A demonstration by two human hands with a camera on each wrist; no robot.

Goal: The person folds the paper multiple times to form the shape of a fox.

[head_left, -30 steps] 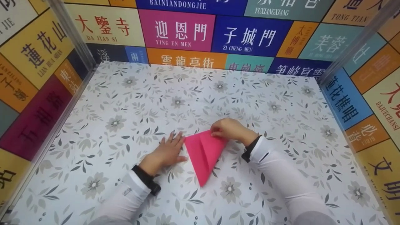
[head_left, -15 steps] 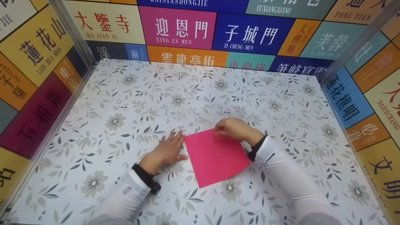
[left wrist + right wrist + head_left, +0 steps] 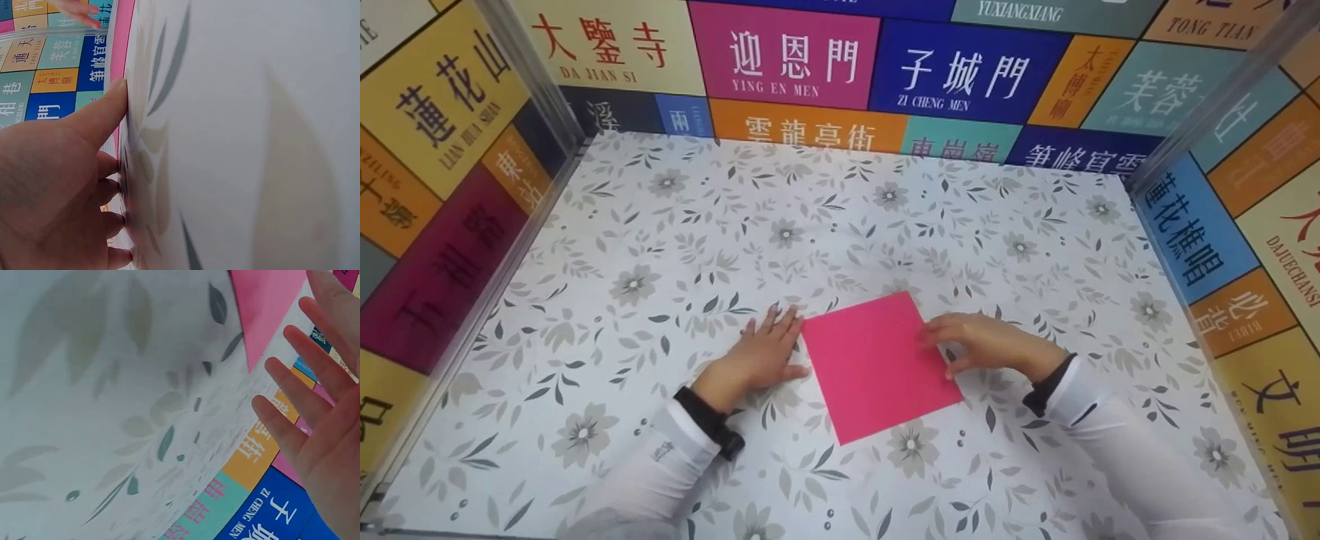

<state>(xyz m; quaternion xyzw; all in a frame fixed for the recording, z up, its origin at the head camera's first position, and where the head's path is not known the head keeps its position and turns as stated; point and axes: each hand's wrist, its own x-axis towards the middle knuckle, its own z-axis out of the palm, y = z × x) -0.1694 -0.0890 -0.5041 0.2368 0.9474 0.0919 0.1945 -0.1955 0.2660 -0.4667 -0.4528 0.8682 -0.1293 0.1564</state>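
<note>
A square sheet of bright pink paper (image 3: 874,367) lies spread out on the floral tabletop, with no fold line distinct on it. At its left edge my left hand (image 3: 761,356) rests on the table, fingers extended and thumb tip next to the paper. The left wrist view has that thumb (image 3: 104,112) in front of a narrow pink strip of the sheet. Over the paper's right edge is my right hand (image 3: 990,345), holding nothing. Its fingers (image 3: 304,388) are spread and loosely straight in the right wrist view, beside a pink corner of the sheet.
A white table cover (image 3: 720,247) printed with grey flowers and leaves lies under everything. Colourful panels with Chinese lettering (image 3: 795,64) stand along the back and both sides. Clear upright strips (image 3: 1207,97) mark the back corners. Each wrist wears a black band (image 3: 709,424).
The paper has gone from a folded triangle to an open, flat square. My right hand has let go of its corner and moved right and nearer. The left hand has stayed put.
</note>
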